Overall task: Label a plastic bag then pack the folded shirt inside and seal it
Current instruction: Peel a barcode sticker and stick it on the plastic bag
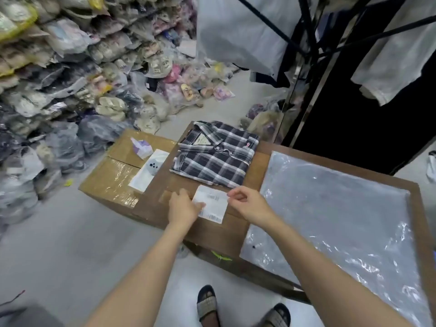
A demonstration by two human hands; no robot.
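Pinching the label [212, 204] at opposite edges, the left hand [182, 206] and right hand [247, 201] hold it flat for peeling, near the folded shirt [214, 154], left of the plastic bag [330, 220] awaiting it.

Brown cardboard worktop [236, 234] carries folded plaid shirt [215, 155] at far edge, label [212, 203] near middle, plastic bag [330, 223] on right side.

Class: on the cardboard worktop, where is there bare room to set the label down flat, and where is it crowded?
Bare cardboard lies left of the label, beyond the left hand, nearer than the plaid shirt; a narrow strip runs between the shirt and the plastic bag. The right half is covered by the bag; the far middle by the shirt.
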